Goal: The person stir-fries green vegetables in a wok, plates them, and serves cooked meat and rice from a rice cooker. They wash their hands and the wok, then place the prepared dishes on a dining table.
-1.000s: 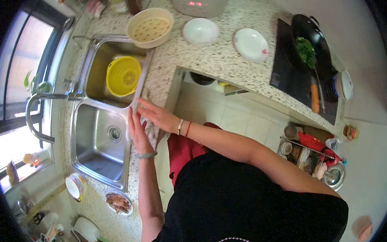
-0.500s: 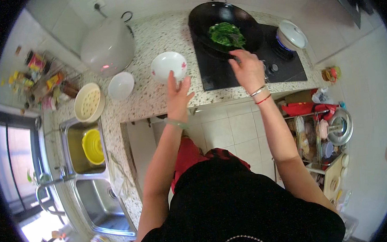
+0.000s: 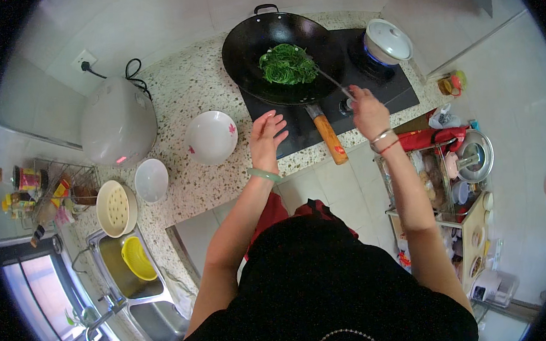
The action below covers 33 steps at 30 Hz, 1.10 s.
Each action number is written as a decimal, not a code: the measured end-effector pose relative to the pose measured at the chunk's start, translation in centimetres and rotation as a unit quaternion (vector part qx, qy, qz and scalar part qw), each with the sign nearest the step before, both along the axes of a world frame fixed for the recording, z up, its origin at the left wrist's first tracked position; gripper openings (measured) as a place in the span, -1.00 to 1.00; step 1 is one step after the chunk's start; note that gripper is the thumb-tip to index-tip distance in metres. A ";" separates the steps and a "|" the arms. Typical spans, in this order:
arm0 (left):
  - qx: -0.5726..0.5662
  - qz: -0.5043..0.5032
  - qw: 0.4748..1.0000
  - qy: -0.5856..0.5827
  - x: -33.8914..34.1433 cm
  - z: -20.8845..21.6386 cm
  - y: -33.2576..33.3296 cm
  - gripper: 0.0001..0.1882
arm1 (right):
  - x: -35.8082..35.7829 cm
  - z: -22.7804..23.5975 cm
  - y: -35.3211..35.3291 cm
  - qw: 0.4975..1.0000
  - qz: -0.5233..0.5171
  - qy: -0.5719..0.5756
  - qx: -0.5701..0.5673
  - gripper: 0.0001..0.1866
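A black wok [image 3: 241, 63] stands on the hob, and cooked green leafy vegetables [image 3: 288, 65] lie heaped in it. My right hand [image 3: 371, 113] is closed round the end of a long metal spatula [image 3: 336, 82], whose head is partly hidden in the greens. The wok's wooden handle [image 3: 329, 136] points toward me between my hands, touched by neither. My left hand [image 3: 267, 136] hovers above the counter's front part near the hob, fingers apart and slightly bent, with nothing in it. To its left sits a white bowl [image 3: 211, 138] with pink flower marks, which looks bare inside.
A lidded pot [image 3: 388, 41] sits over a blue flame on the black hob [image 3: 399, 94]. Left along the counter are a small white bowl [image 3: 152, 180], a cream colander [image 3: 116, 208] and a grey appliance [image 3: 119, 122]. A yellow basket [image 3: 138, 259] lies in the sink. A loaded rack [image 3: 436, 185] stands at right.
My left hand has moved right, away from the white bowl's near rim. My right hand has drawn back from the wok, and the wooden handle now shows. The whole view has shifted.
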State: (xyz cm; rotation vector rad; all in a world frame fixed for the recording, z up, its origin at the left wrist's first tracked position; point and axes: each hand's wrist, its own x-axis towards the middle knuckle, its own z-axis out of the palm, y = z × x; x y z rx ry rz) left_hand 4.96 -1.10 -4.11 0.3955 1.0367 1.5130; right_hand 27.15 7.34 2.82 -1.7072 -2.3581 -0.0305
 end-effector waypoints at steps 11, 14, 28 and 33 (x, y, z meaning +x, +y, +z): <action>0.035 0.044 0.998 -0.020 -0.4 0.0 2.4 -0.65 | 1.1 0.2 5.2 0.993 -0.031 -0.014 -0.112 -0.71; 0.037 0.071 0.997 -0.008 0.0 1.8 2.8 -0.65 | 0.1 2.6 4.0 0.995 -0.014 -0.021 -0.101 -0.68; 0.048 0.125 0.991 -0.006 1.4 1.5 3.1 -0.68 | 1.2 3.1 4.2 0.993 0.058 -0.039 -0.098 -0.77; 0.023 0.120 0.992 -0.020 1.6 0.3 2.9 -0.67 | 0.6 3.0 5.5 0.989 0.047 -0.062 -0.125 -0.75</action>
